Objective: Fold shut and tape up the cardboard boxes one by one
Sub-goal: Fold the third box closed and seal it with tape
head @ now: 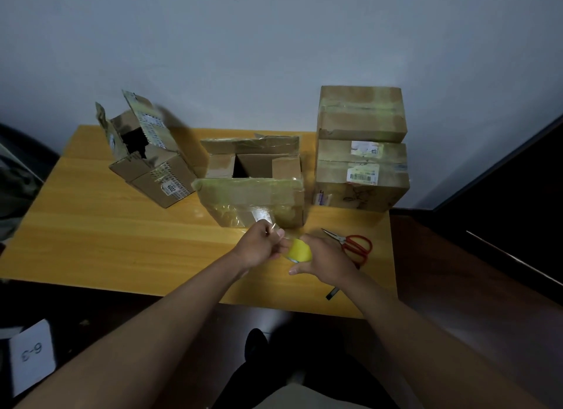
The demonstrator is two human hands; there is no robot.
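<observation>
Both hands' fingers around the yellow tape roll [300, 250] — nearby labels "2004", "6-3".

A wooden table [106, 226] with a yellow top stands against a pale wall [274, 43]. A small dark object [332, 293] lies at the table's near edge; its kind cannot be determined. On the dark floor at lower left lies a white card [32, 355] marked "6-3".

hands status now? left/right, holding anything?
Left hand: pinches the pulled-out end of the clear tape.
Right hand: grips the yellow tape roll.
</observation>
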